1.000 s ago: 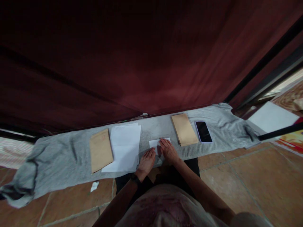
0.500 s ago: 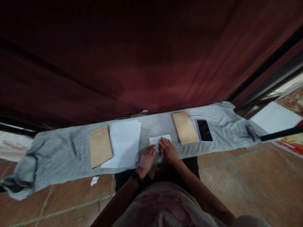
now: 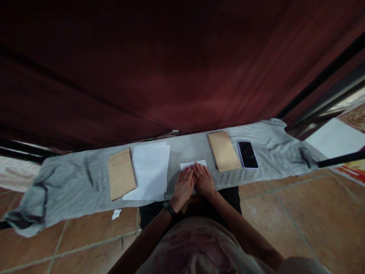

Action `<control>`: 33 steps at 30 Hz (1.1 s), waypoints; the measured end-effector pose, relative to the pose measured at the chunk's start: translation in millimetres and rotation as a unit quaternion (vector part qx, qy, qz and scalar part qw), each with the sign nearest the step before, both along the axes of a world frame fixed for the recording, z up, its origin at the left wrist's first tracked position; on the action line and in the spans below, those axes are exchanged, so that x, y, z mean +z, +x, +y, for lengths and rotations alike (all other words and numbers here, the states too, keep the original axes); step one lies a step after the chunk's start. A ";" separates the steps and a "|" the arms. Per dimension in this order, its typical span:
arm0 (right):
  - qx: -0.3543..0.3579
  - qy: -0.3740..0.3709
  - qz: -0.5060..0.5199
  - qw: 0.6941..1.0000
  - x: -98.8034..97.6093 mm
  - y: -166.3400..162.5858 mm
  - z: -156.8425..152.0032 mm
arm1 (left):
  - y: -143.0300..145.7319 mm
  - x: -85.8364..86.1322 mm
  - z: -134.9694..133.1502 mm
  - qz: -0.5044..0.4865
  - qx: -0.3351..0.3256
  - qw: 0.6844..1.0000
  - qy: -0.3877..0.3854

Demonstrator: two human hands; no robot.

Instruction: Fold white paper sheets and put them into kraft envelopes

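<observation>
A small folded white sheet of paper point(image 3: 192, 163) lies on the grey cloth point(image 3: 188, 145) in front of me. My left hand point(image 3: 184, 185) rests flat on its left part, fingers stretched out. Beside it, touching it near the fingertips, my right hand point(image 3: 203, 180) also lies flat on the paper. Both palms face down and cover most of the sheet; only its far strip shows. To the left are larger white sheets point(image 3: 150, 171), with a brown envelope point(image 3: 122, 175) overlapping their left edge. More brown envelopes point(image 3: 224, 151) lie stacked to the right.
A phone point(image 3: 248, 155) in a pale purple case lies right of the stacked envelopes. Behind the narrow cloth-covered surface stands a dark red panel point(image 3: 176, 87). A white sheet point(image 3: 336, 137) is at the far right. A paper scrap point(image 3: 116, 214) lies on the tiled floor point(image 3: 299, 213).
My left hand has moved right and forward over the folded paper, up against my right hand. The right hand stays on the paper. The view has shifted slightly.
</observation>
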State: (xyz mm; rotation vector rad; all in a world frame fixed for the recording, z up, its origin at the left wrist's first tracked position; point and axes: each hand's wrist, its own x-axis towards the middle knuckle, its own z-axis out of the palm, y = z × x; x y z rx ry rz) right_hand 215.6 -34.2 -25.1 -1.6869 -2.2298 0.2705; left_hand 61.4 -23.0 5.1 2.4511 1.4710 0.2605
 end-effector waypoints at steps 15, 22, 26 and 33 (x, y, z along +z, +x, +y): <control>-0.012 0.012 -0.013 1.000 -6.8 5.6 -1.9 | -1.8 -24.6 8.5 0.037 -0.007 0.999 0.038; -0.031 0.063 -0.039 0.997 -11.1 16.5 -4.9 | 1.1 -24.3 9.2 0.079 -0.001 0.995 0.058; -0.034 0.069 -0.047 0.996 -11.8 24.8 -8.6 | 1.1 -25.7 9.1 0.084 0.002 0.994 0.068; -0.058 0.051 -0.045 0.996 0.6 19.2 -5.4 | 1.6 -27.0 10.1 0.094 0.003 0.993 0.065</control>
